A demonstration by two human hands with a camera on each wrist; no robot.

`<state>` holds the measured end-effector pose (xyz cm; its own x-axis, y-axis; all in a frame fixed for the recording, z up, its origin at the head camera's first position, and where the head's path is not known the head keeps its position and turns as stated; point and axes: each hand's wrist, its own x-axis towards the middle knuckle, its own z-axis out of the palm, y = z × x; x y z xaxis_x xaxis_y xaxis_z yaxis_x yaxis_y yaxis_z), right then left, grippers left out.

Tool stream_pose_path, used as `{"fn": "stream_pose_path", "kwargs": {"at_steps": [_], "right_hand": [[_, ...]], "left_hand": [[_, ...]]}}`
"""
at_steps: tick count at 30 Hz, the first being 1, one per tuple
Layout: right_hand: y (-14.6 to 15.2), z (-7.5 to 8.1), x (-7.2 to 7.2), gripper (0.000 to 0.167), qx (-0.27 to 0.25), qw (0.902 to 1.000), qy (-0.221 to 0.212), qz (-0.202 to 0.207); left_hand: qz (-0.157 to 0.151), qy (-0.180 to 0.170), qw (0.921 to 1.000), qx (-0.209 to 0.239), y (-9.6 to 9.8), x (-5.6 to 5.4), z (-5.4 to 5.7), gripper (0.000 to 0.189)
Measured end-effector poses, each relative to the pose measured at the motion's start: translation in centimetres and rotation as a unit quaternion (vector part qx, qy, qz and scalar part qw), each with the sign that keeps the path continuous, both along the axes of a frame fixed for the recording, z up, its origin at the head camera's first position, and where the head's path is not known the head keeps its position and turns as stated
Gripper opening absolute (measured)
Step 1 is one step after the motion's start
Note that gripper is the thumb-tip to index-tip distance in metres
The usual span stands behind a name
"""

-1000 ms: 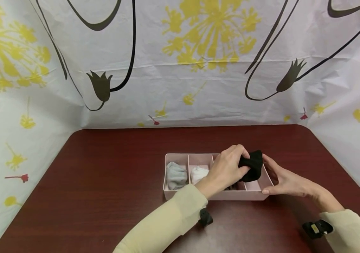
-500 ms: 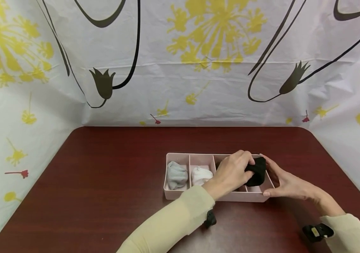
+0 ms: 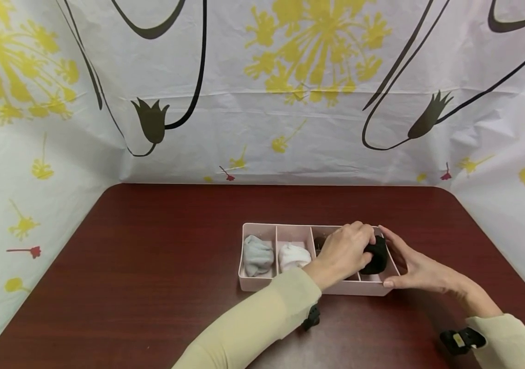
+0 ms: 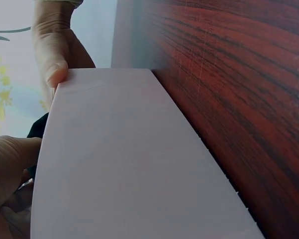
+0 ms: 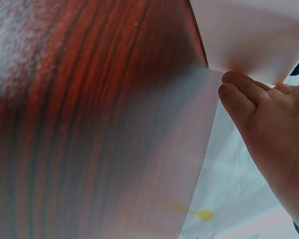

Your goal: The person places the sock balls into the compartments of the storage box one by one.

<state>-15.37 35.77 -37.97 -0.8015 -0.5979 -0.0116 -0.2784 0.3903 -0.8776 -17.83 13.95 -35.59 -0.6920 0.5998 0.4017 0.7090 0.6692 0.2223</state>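
Note:
A pale pink divided box point(image 3: 285, 284) stands on the table. My left hand point(image 3: 343, 251) reaches over it from the front and pinches a rolled black sock point(image 3: 377, 259), which sits down in the rightmost compartment. My right hand point(image 3: 421, 266) holds the box's right end, thumb at the front corner and fingers round the far side. In the right wrist view those fingers point(image 5: 239, 94) lie against the end wall. A grey rolled sock point(image 3: 258, 256) fills the leftmost compartment, a white one point(image 3: 294, 256) the second. Something dark brown point(image 3: 319, 243) in the third is mostly hidden by my left hand.
The dark red wooden table point(image 3: 152, 246) extends around the box. A white patterned sheet point(image 3: 225, 113) hangs along its back and both sides. Black wrist straps point(image 3: 463, 341) sit at both sleeve cuffs.
My left hand has moved slightly right and down, lowering the black sock from above the box into the right compartment. My right hand keeps its hold on the box end.

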Motion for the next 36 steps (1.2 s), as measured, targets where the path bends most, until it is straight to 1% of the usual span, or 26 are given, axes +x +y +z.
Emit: {"fn": "stream_pose_path", "kwargs": {"at_steps": [8, 17, 28, 32, 36], "right_hand": [[0.0, -0.2, 0.0, 0.103, -0.004, 1.0000, 0.001, 0.001], [0.1, -0.2, 0.0, 0.104, -0.003, 1.0000, -0.001, 0.000], [0.1, -0.3, 0.0, 0.105, -0.006, 0.9999, 0.005, 0.006], [0.1, -0.4, 0.0, 0.105, -0.008, 0.9999, 0.011, 0.006], [0.1, -0.4, 0.1, 0.105, -0.006, 0.9999, 0.011, 0.002]], "left_hand": [[0.006, 0.003, 0.9997, -0.022, 0.4, 0.0, 0.0, 0.022], [0.009, -0.020, 0.9980, -0.059, 1.1, 0.0, 0.2, 0.022], [0.025, -0.032, 0.9956, -0.084, 1.6, -0.1, -0.2, 0.021], [0.037, -0.023, 0.9935, -0.105, 1.9, 0.0, -0.4, 0.020], [0.047, -0.002, 0.9898, -0.134, 2.1, 0.2, -0.6, 0.022]]}}
